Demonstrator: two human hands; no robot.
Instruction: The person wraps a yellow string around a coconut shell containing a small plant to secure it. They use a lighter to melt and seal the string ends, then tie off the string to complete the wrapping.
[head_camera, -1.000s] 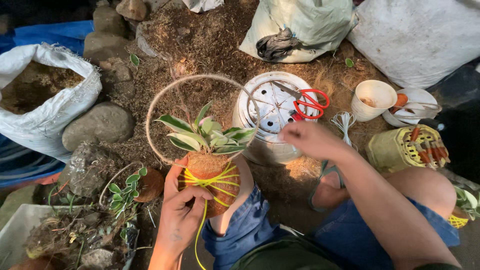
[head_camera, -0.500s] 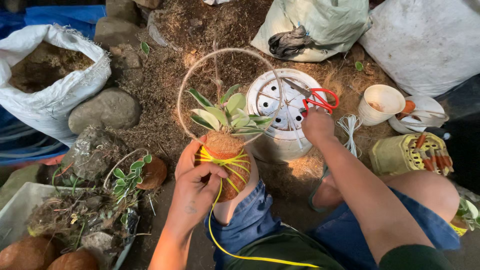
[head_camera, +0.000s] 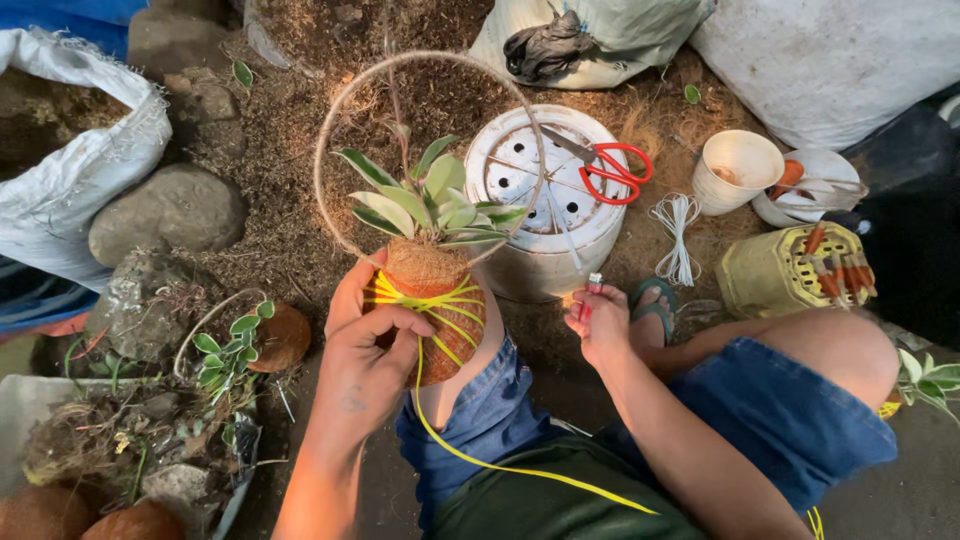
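Head view: husk ball (head_camera: 432, 310) within left fingers (head_camera: 400, 330)

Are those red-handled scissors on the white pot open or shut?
Shut. The scissors lie flat on the upturned white pot, blades together in a single point, the two red handle loops side by side.

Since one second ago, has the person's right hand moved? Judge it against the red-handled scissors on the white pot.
Yes. The right hand has drawn back from the red-handled scissors on the white pot toward the person's knee, and now pinches a small lighter-like object.
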